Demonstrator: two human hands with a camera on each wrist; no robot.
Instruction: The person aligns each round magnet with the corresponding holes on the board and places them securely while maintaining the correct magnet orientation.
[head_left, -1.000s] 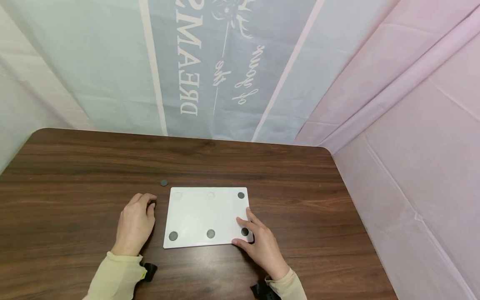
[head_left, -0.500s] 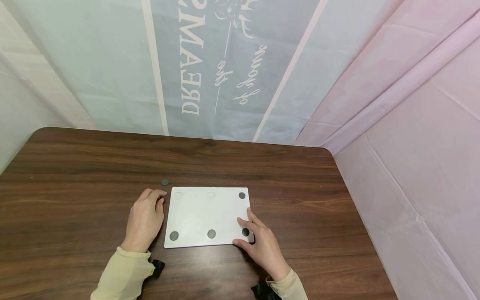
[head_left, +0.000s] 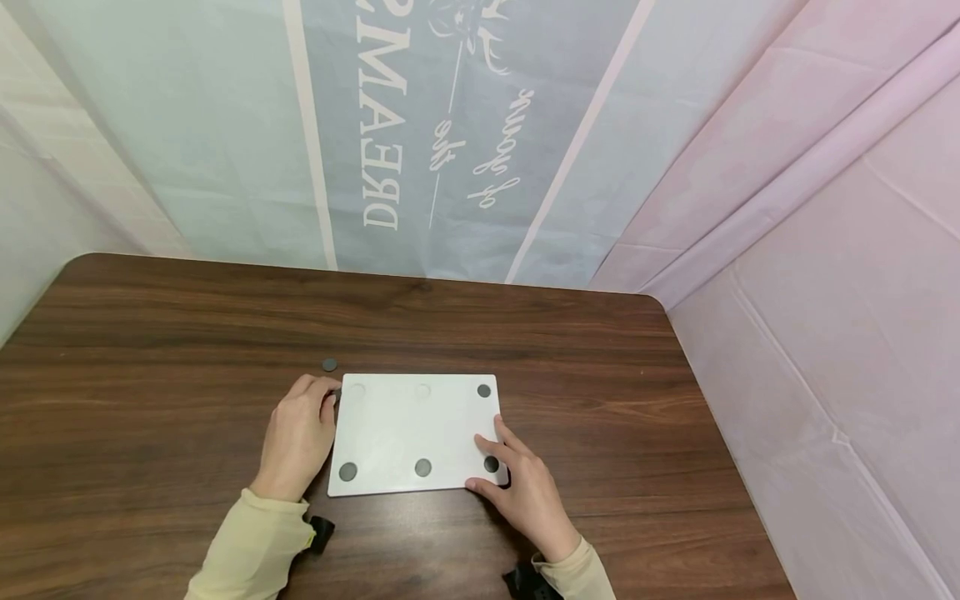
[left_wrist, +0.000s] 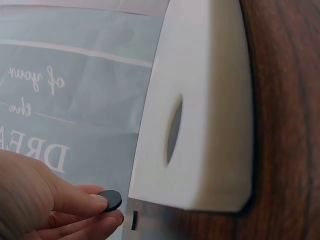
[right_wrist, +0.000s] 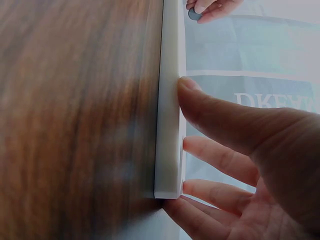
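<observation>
A white rectangular board [head_left: 412,429] lies on the table. Dark round discs sit at its near left [head_left: 348,472], near middle [head_left: 423,467] and far right [head_left: 483,391]. Another dark disc [head_left: 491,464] shows between the right hand's fingers at the near right corner. Pale round marks are at the far left and far middle. My left hand [head_left: 300,429] pinches a small dark disc [left_wrist: 114,199] between thumb and fingers, close to the board's far left corner. Spread over the near right corner, my right hand [head_left: 525,492] touches the board's top and edges with thumb and fingers.
One loose dark disc [head_left: 329,365] lies on the brown wooden table [head_left: 585,367], just beyond the board's far left corner. A printed cloth [head_left: 465,150] hangs behind the far edge, and pale pink cloth [head_left: 847,317] closes off the right side.
Carrying the pinched disc, my left hand has moved right and slightly away from me, up to the board's left edge. The right hand stays in place on the board.
</observation>
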